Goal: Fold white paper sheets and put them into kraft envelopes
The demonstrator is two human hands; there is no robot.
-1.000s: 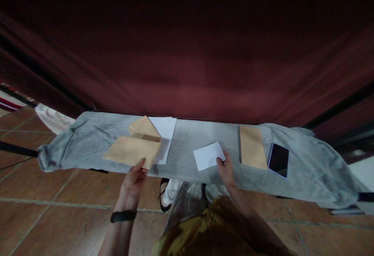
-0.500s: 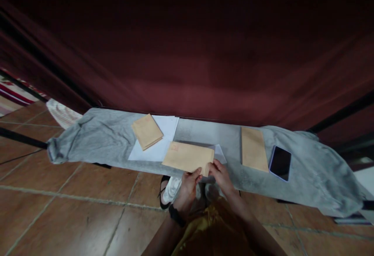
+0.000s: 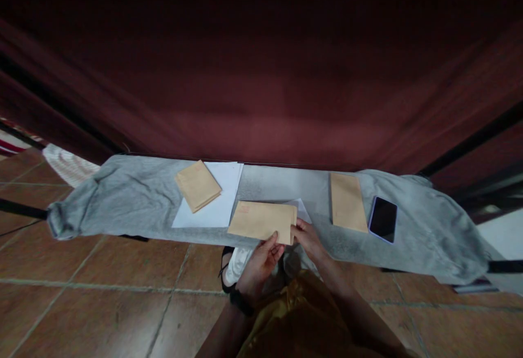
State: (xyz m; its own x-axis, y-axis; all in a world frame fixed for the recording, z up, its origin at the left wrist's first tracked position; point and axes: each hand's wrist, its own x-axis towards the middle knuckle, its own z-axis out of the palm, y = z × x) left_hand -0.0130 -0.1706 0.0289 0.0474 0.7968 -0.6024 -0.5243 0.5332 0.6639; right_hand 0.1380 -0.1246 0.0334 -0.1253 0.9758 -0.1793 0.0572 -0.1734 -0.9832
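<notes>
My left hand (image 3: 261, 257) and my right hand (image 3: 308, 238) both pinch the near edge of a brown envelope (image 3: 261, 220) held over the grey cloth-covered bench (image 3: 122, 200). Under the envelope's right end a folded white paper (image 3: 301, 209) sticks out, close to my right fingers. A black band sits on my left wrist.
To the left a stack of brown envelopes (image 3: 198, 184) lies on white sheets (image 3: 218, 202). On the right lie another brown envelope (image 3: 347, 201) and a dark phone (image 3: 383, 219). A dark red curtain (image 3: 261, 102) hangs behind the bench. Tiled floor (image 3: 102, 292) lies below.
My left hand carried the brown envelope from the left pile to the middle, over the white paper. My right hand now grips the envelope's right end too.
</notes>
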